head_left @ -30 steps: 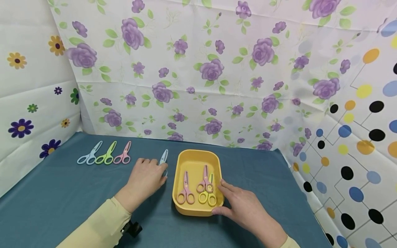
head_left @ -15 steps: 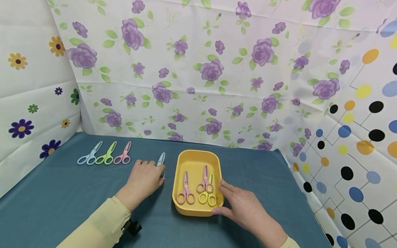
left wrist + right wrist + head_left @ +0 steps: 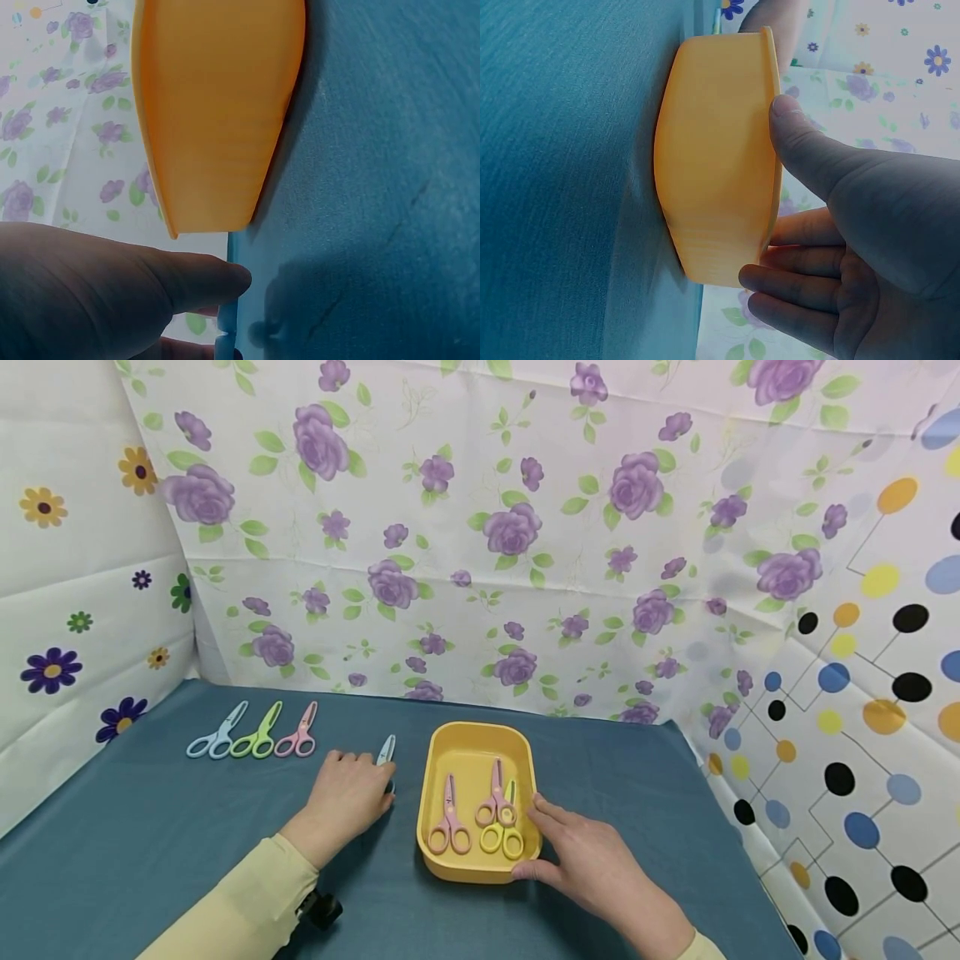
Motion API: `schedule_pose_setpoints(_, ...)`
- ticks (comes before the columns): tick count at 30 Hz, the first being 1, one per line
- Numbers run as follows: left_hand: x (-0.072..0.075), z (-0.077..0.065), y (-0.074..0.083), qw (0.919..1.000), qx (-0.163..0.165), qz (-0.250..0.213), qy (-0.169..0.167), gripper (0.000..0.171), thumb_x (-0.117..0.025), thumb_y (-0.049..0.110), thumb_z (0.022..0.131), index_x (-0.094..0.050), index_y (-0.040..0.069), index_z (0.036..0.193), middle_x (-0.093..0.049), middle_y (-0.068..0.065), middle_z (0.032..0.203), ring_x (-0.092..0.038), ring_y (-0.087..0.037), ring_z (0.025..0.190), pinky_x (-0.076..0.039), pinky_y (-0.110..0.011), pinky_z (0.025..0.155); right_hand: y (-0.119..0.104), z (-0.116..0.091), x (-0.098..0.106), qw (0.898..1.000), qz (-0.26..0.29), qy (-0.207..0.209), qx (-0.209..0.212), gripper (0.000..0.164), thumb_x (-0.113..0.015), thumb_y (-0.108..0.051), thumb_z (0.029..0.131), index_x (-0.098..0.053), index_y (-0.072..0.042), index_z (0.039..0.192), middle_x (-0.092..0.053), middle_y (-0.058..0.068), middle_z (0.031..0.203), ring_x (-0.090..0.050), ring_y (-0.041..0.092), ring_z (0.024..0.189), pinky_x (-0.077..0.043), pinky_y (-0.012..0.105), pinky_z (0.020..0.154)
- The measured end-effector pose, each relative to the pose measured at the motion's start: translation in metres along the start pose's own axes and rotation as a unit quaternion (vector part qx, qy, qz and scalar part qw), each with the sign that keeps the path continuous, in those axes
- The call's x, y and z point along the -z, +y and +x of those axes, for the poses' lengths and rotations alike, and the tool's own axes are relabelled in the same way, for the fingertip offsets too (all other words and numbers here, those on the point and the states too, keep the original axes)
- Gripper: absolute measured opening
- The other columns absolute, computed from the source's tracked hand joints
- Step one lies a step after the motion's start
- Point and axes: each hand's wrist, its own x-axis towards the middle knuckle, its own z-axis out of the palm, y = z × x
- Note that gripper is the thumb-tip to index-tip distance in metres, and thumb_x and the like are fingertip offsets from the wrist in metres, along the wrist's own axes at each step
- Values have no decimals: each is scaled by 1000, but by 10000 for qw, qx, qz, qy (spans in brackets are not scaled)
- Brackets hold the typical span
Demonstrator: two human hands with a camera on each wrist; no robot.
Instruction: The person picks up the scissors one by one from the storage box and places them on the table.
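My left hand pinches light blue scissors just left of a yellow plastic tray. The blades stick out beyond my fingers, while the handles are mostly hidden by the hand. In the left wrist view, thumb and fingers meet on the blue scissors close above the cloth. My right hand rests against the tray's right side, fingers fairly straight, the thumb touching its rim. Inside the tray lie pink scissors on the left; another pink pair overlaps yellow scissors on the right.
On the dark blue tablecloth, blue scissors, green scissors and pink scissors lie in a row at the back left. A floral curtain hangs behind the table, with patterned sheets on both sides.
My left hand has shifted slightly left and toward me, drawing the blue scissors along, away from the tray. The right hand and tray have stayed put.
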Motion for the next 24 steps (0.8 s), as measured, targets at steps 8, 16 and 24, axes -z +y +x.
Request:
schedule_pose_setpoints(8, -3, 0, 0, 9999, 2, -9, -129, 30, -93, 32, 91, -81, 12, 109, -74, -13, 89, -72, -35, 82, -55, -56, 79, 0, -1, 0, 10000, -25, 40, 48, 97, -70, -77, 90, -60, -11, 160, -52, 10, 167, -66, 37, 136, -60, 58, 98)
schedule_pose_setpoints(16, -7, 0, -1, 9995, 55, -86, -294, 31, -93, 32, 91, -80, 13, 111, -74, -13, 91, -71, -35, 83, -54, -57, 80, 1, -1, 0, 9999, -28, 72, 79, 95, -70, -76, 91, -60, -11, 160, -52, 10, 167, -66, 37, 136, -60, 58, 98)
schedule_pose_setpoints(24, -11, 0, -2, 9984, 144, -169, -523, 35, -92, 35, 92, -80, 13, 116, -73, -13, 95, -71, -34, 85, -53, -57, 80, 0, -1, 0, 10000, -26, 32, 63, 96, -71, -76, 90, -59, -11, 160, -52, 10, 167, -65, 37, 137, -60, 58, 98)
